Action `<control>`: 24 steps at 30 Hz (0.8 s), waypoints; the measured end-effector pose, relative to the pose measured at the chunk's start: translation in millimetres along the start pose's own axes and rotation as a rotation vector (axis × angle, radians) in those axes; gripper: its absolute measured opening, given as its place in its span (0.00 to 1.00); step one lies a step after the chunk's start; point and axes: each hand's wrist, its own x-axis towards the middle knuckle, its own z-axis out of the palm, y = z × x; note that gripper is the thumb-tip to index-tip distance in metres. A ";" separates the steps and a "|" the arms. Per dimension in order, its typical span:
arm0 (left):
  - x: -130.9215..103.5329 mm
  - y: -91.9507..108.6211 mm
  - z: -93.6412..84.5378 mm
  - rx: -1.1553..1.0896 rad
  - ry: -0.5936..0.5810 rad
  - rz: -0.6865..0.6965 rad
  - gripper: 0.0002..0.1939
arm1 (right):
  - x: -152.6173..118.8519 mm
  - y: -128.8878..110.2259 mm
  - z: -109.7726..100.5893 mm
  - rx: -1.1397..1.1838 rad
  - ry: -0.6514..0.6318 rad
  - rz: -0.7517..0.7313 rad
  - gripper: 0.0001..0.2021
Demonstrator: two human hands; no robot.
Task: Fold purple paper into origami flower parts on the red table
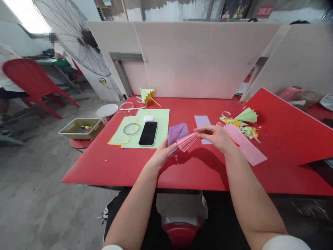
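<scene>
Well left of our smartphone (148, 133), a plastic bin (78, 136) stands beside the red table (111, 170), while a thin ring (131, 134) lies just left of the phone on pale green paper. Just right of the phone, our left hand (161, 153) grasps a folded purple paper (178, 133) and the spread end of a pleated pink paper (187, 142). Farther right of the phone, our right hand (215, 137) pinches the pleats' narrow end, near a lilac paper strip (201, 120). Farthest right of the phone lie a flat pink paper strip (247, 147) and a green paper fan (248, 115).
</scene>
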 end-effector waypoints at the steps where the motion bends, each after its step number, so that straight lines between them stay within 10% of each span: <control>1: -0.4 0.2 -0.5 0.011 0.009 0.013 0.25 | -0.9 -0.5 -5.1 0.018 0.052 0.002 0.12; 9: -5.8 4.5 6.4 0.200 0.084 0.065 0.29 | -0.3 6.8 -34.1 0.193 0.486 -0.104 0.10; 24: -5.2 5.5 7.6 0.336 -0.022 0.084 0.32 | -9.5 -1.4 -34.9 0.189 0.429 -0.147 0.14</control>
